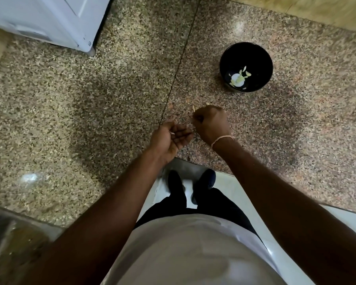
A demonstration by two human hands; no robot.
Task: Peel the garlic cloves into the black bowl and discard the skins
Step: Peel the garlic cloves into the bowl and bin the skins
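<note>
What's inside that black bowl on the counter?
The black bowl holds a few pale garlic pieces at its bottom. The near wall hides part of the floor, so more could lie there unseen.

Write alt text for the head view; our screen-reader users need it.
Two hands work over a speckled granite counter: the right hand pinches garlic skin, the left hand is cupped palm-up with a scrap on it. A black bowl holding peeled garlic sits beyond.

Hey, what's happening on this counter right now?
A person stands at a speckled stone counter. The left hand is cupped palm up with a small scrap of garlic skin on it, while the right hand is curled, seemingly around bits of skin. The black bowl beyond holds peeled garlic.
</note>
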